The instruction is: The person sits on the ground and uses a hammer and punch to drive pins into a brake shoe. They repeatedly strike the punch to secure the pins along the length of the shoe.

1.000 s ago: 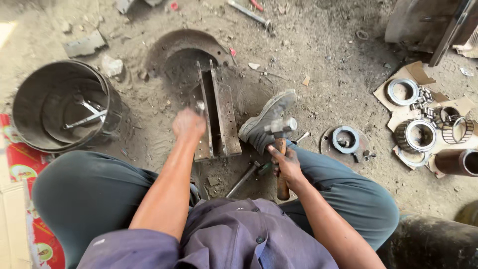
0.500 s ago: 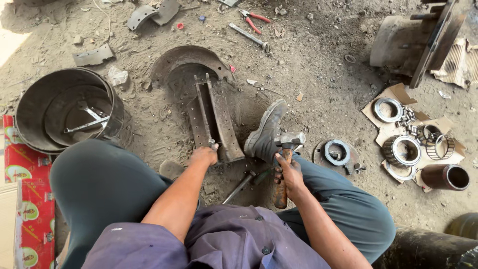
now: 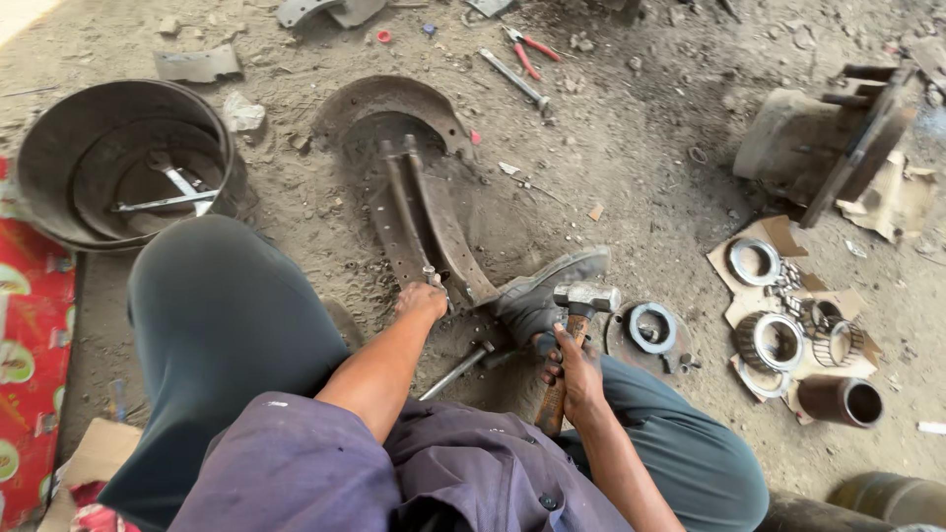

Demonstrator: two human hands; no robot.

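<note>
I squat over a curved, rusty brake shoe lying on the dirt ground. My left hand grips a small metal punch set upright on the shoe's near end. My right hand holds a hammer by its wooden handle, its steel head raised beside my grey shoe, which presses on the brake shoe's end. A metal rod lies on the ground between my hands.
A brake drum with wrenches inside stands at the left. Bearings and rings lie on cardboard at the right, near a cylinder. A hub sits at the far right. Pliers and a wrench lie beyond.
My left hand drew back from the middle of the brake shoe to its near end and now holds the punch. The hammer stays in my right hand. The view shifted.
</note>
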